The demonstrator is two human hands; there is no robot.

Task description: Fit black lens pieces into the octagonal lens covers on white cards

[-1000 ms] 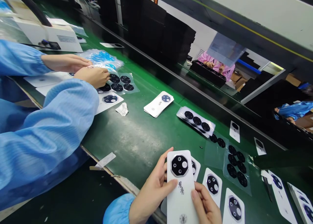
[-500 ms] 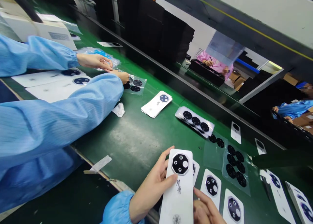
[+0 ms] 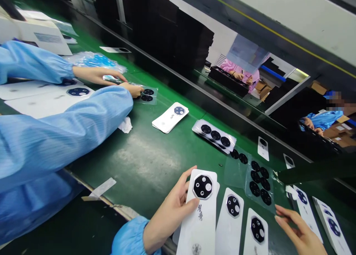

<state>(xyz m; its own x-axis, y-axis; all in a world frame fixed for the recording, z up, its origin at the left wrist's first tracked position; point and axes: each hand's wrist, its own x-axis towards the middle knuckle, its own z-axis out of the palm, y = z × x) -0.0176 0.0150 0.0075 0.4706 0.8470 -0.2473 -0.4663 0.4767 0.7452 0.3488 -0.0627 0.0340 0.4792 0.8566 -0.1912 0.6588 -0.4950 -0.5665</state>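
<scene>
My left hand [image 3: 175, 203] is closed around a white phone back panel [image 3: 201, 218] with a black octagonal camera area and dark lettering, thumb on its face. The edge of another white panel shows behind it. To its right lie two similar panels, one [image 3: 230, 225] nearer and one [image 3: 255, 234] farther right. My right hand [image 3: 296, 225] is at the lower right, thumb and forefinger a little apart, close to the lower corner of a clear sheet [image 3: 249, 197] bearing black round camera stickers [image 3: 254, 188]. Whether it touches the sheet I cannot tell.
A co-worker's hands [image 3: 133, 90] handle a sticker sheet at the left. A small panel stack [image 3: 167, 119] and a bundle of sticker sheets [image 3: 214, 134] lie mid-table. More panels [image 3: 333, 229] sit far right. A dark green bar [image 3: 314, 171] juts in from the right.
My right hand has moved right, away from the held panel, to beside the sticker sheet. The left hand still holds the panel. The view has shifted slightly; the co-worker's hands remain at their sheet.
</scene>
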